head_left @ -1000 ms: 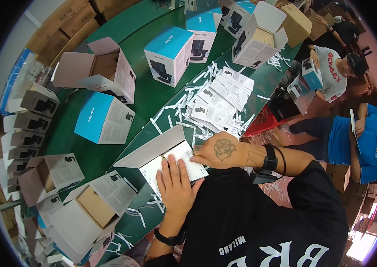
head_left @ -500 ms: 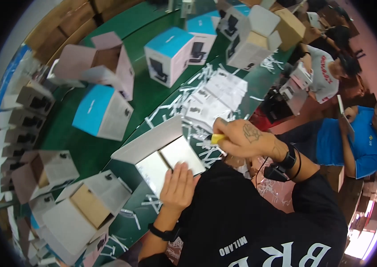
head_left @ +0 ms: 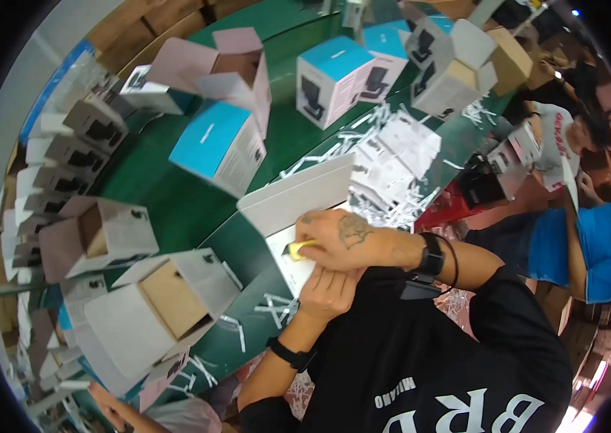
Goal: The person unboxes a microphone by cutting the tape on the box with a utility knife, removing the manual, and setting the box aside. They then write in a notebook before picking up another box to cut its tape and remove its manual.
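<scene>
An open white carton [head_left: 286,265] stands at the table's near edge, in front of my body, its flap [head_left: 298,189] raised on the far side. My right hand [head_left: 345,238] reaches across over the carton, closed on a small yellow tool [head_left: 304,250] with a dark tip. That tip is close to the carton's top. My left hand [head_left: 327,292] is curled at the carton's near side, just below my right hand. Whatever its fingers grip is hidden. Both hands cover much of the carton's top.
Blue-topped printed boxes [head_left: 219,148] and open cartons [head_left: 175,289] stand around the green table [head_left: 168,227]. Printed sheets [head_left: 399,144] lie among white paper strips [head_left: 385,213]. People sit along the right, one in a blue shirt [head_left: 605,249]. Another person's hand [head_left: 107,404] shows at lower left.
My right hand has come left over the carton with the yellow tool. My left hand, flat on the carton's contents before, is now curled at its near side. The whole view has shifted.
</scene>
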Motion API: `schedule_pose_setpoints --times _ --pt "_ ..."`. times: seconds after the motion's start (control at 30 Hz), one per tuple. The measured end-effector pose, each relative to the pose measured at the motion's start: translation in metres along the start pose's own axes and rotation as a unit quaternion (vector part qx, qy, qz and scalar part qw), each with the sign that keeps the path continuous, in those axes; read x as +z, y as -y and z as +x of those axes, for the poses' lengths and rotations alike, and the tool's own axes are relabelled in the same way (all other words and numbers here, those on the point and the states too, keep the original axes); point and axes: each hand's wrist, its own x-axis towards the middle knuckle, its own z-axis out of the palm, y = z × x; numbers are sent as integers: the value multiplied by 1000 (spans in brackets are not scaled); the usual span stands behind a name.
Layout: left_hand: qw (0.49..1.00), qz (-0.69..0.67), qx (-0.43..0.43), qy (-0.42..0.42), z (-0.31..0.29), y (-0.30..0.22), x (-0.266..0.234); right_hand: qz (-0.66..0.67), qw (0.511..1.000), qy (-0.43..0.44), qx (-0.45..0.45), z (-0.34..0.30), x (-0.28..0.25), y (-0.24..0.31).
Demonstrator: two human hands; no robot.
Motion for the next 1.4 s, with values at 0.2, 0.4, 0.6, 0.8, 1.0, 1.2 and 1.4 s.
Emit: schedule_pose_setpoints --times 0.2,0.4,0.6,0.8,1.0,1.2,1.4 --pt "999 10 16 33 -32 7 -4 35 999 -6 -33 13 34 0" --pt "999 -11 -6 38 -25 1 -13 -169 975 -14 -143 13 18 27" --pt "999 -24 -3 45 -31 -8 -1 -95 969 -66 -219 20 83 -4" --pt "999 -12 16 44 -26 -1 -8 53 975 -133 -170 -10 43 28" --pt "998 -30 -7 59 -1 -10 -16 -40 954 -253 155 -98 -88 -42" --pt "972 -108 -111 177 24 -16 -36 64 923 -378 39 -47 -84 -43" --pt "848 -315 -376 202 -6 31 -25 161 978 -131 -10 -66 -71 13"
